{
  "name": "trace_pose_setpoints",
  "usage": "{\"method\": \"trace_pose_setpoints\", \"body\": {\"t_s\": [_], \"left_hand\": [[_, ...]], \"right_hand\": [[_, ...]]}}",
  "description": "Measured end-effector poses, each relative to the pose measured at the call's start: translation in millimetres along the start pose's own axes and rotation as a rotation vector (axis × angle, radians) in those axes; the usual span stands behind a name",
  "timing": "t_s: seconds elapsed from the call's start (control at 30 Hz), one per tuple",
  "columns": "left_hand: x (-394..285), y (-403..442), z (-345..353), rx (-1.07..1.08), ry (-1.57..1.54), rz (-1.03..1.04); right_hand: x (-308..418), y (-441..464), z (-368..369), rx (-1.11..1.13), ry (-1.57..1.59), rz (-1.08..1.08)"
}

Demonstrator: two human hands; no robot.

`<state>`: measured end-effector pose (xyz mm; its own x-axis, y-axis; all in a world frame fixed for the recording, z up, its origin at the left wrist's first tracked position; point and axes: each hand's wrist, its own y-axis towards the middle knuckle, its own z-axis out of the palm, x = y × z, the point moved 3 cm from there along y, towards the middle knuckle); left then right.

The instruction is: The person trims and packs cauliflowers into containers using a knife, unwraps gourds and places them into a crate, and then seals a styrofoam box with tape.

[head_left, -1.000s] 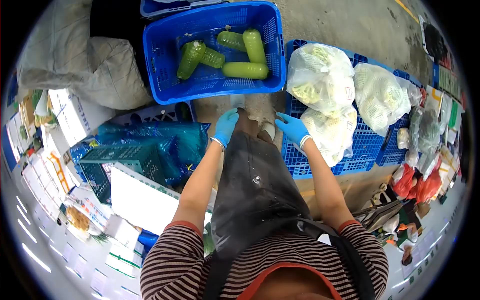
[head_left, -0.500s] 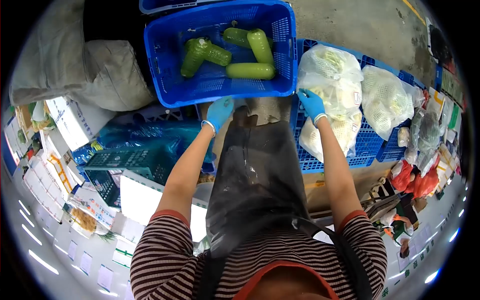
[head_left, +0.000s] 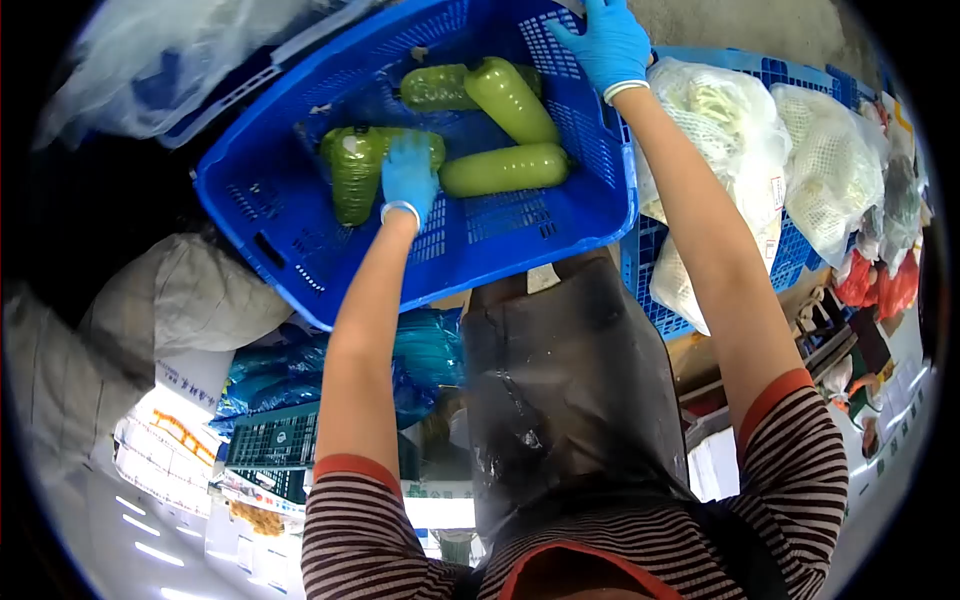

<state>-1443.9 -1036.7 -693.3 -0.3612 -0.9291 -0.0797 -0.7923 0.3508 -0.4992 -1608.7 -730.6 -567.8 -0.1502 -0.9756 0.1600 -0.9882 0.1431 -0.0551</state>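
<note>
My left hand [head_left: 408, 178], in a blue glove, reaches into a blue plastic crate [head_left: 290, 270]. Its fingers curl over a long green gourd [head_left: 437, 150] in clear wrap; the undersides of the fingers are hidden. Another wrapped gourd [head_left: 354, 185] lies against that one on the left. To the right are more pale green gourds, among them a lower one [head_left: 505, 171] lying crosswise and a slanted one [head_left: 512, 100]. My right hand [head_left: 605, 48], also gloved, rests at the crate's right rim with thumb and fingers spread; the fingertips reach the top edge of the view.
White bagged vegetables [head_left: 720, 130] in netting sit on a blue pallet [head_left: 655, 300] to the right. Clear plastic sheeting [head_left: 190, 60] is at the upper left. A dark green crate [head_left: 270, 440] and blue plastic bags [head_left: 430, 350] lie lower left.
My left hand has left the crate's near rim and moved in onto a gourd. My right hand has moved farther up along the right side. The crate appears larger and turned in view.
</note>
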Motion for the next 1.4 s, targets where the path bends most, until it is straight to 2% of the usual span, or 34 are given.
{"method": "trace_pose_setpoints", "body": {"t_s": [0.1, 0.13, 0.23, 0.27, 0.33, 0.37, 0.47, 0.5, 0.57, 0.67, 0.77, 0.83, 0.9, 0.97, 1.03, 1.2, 1.3, 1.33, 1.4], "left_hand": [[9, 74, 17, 0.014, 0.109, -0.012], [20, 102, 43, 0.002, 0.168, -0.021], [45, 163, 82, -0.017, 0.218, -0.111], [61, 178, 105, -0.124, 0.065, -0.124], [86, 207, 154, 0.187, -0.095, -0.246], [91, 212, 148, 0.397, -0.177, -0.279], [102, 193, 140, 0.527, -0.229, 0.012], [109, 180, 128, 0.482, -0.295, 0.021], [62, 136, 20, 0.379, -0.440, 0.043], [55, 115, -30, 0.344, -0.276, -0.019], [89, 111, -65, 0.216, -0.391, -0.112], [138, 104, -49, -0.083, -0.667, -0.153], [148, 78, -53, -0.222, -0.500, -0.087], [149, 39, -13, -0.080, -0.486, -0.312], [142, 3, 45, -0.088, -0.435, -0.465], [133, -9, 113, -0.286, -0.380, -0.746], [154, 3, 138, -0.337, -0.776, -0.699], [156, -8, 134, -0.281, -0.626, -0.894], [168, -29, 146, -0.353, -0.688, -1.012]], "right_hand": [[-27, -2, 37, -0.128, 0.152, -0.016], [-29, -2, 41, -0.161, 0.186, 0.022], [-28, 0, 39, -0.118, 0.216, 0.046], [-32, 0, 42, -0.131, 0.234, 0.041], [-34, 0, 45, -0.156, 0.279, 0.026], [-35, 1, 46, -0.155, 0.280, 0.035], [-28, 1, 42, -0.157, 0.355, 0.082], [-27, 1, 41, -0.160, 0.373, 0.115], [-26, 3, 39, -0.152, 0.351, 0.134], [-24, 3, 40, -0.158, 0.323, 0.123], [-26, 3, 46, -0.157, 0.281, 0.116], [-25, 2, 46, -0.188, 0.309, 0.089], [-24, 3, 48, -0.223, 0.319, 0.061], [-23, 1, 50, -0.200, 0.249, 0.080], [-22, 3, 47, -0.170, 0.216, 0.093], [-27, 0, 58, -0.262, 0.283, 0.047], [-25, -1, 56, -0.251, 0.307, 0.076], [-21, -3, 51, -0.223, 0.303, 0.119], [-16, -4, 50, -0.235, 0.294, 0.119]]}}
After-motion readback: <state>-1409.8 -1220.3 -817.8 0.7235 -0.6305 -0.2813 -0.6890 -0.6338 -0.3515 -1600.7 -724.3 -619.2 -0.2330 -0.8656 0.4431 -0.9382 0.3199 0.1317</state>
